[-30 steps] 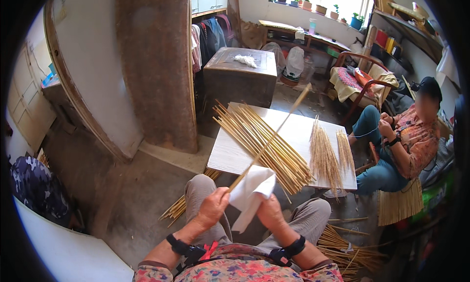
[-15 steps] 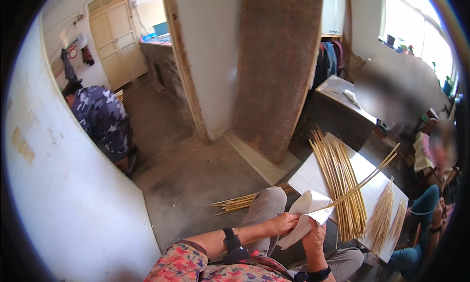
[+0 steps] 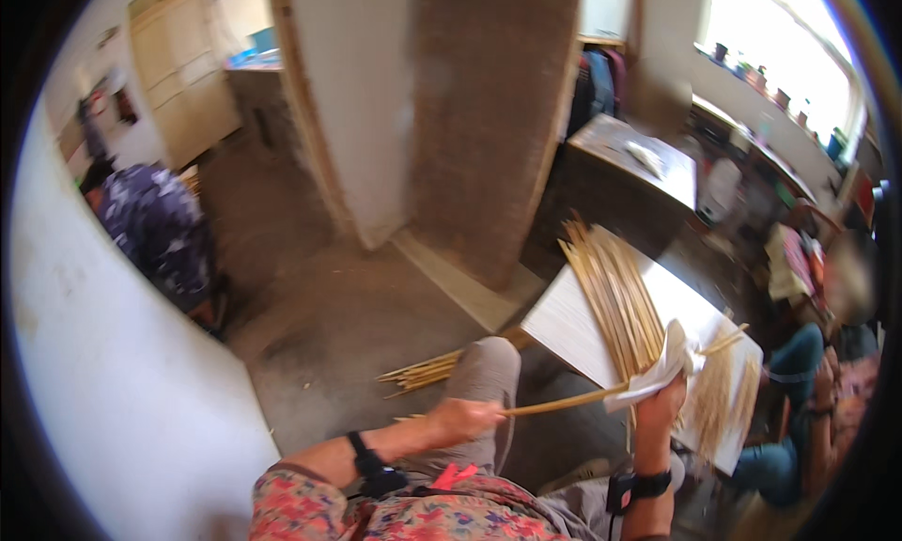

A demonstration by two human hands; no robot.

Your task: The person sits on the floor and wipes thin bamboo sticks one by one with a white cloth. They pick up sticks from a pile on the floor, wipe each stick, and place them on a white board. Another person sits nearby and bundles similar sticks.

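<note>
Clasping a slender tan stalk [image 3: 564, 404] through crumpled white cloth [image 3: 660, 374]

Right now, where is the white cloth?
In the head view, the white cloth is right of centre, in the right hand and around the long stalk that the left hand grips.

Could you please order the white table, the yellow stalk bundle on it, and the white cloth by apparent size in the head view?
1. White table
2. Yellow stalk bundle
3. White cloth
</note>
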